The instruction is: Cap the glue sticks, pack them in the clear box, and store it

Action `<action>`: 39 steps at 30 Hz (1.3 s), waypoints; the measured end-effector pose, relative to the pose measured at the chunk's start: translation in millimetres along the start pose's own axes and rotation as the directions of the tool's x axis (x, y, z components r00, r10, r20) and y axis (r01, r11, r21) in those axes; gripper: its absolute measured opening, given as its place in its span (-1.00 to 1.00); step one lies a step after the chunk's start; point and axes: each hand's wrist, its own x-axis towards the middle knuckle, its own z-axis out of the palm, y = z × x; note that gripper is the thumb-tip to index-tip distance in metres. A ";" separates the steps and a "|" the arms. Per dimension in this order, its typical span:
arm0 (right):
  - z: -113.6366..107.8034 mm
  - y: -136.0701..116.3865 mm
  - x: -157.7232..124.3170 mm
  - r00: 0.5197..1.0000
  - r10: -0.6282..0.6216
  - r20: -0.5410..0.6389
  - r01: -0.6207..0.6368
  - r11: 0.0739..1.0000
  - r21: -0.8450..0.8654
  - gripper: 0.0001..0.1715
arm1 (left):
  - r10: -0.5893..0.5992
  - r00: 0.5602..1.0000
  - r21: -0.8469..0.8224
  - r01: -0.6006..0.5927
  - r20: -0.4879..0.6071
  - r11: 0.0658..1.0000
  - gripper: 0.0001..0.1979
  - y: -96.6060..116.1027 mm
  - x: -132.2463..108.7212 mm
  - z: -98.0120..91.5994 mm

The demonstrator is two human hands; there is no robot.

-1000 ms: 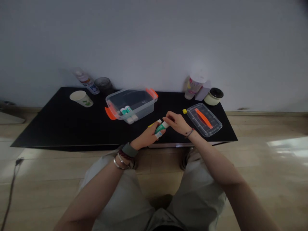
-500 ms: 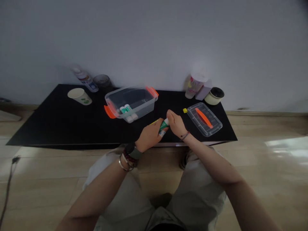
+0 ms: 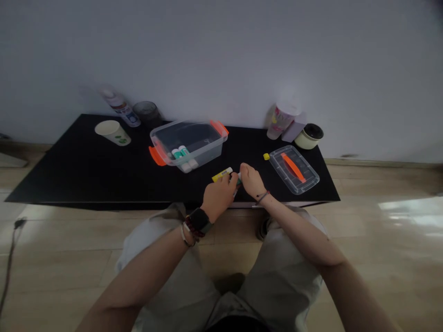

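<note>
Hands (image 3: 218,196) seemingly clutch tube (image 3: 238,179), table (image 3: 104,184) edge.

The person wore loose trousers (image 3: 180,281) of a light beige-grey cloth, and the cloth made soft folds over both legs. Both forearms were bare as far as the picture showed them.

Just behind the left hand (image 3: 218,196), the wrist carried a watch (image 3: 200,220) with a dark face of rounded square shape on a dark strap. Beside the watch, on the elbow side, there was a bracelet of dark red beads (image 3: 191,227), and after it a thin silver-coloured bangle (image 3: 183,235).

Behind the right hand (image 3: 252,180), the wrist carried only a thin dark cord bracelet (image 3: 262,197) with a small reddish part. Whether the fingers carried rings was too small to tell.
</note>
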 end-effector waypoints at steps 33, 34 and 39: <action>-34.6 -31.2 -22.3 0.905 -0.425 0.029 0.407 0.882 0.236 -0.67 | 0.357 0.918 -0.976 0.110 0.172 0.188 -0.43 -37.0 -11.8 -22.5; -36.2 -32.0 -23.3 0.897 -0.441 0.030 0.423 0.877 0.229 -0.69 | 0.366 0.915 -0.977 0.103 0.167 0.189 -0.42 -36.4 -12.6 -21.4; -30.4 -30.7 -22.2 0.930 -0.367 0.005 0.365 0.927 0.093 -0.73 | 0.205 0.979 -0.838 -0.104 0.009 0.536 -0.50 -33.0 -8.4 -9.6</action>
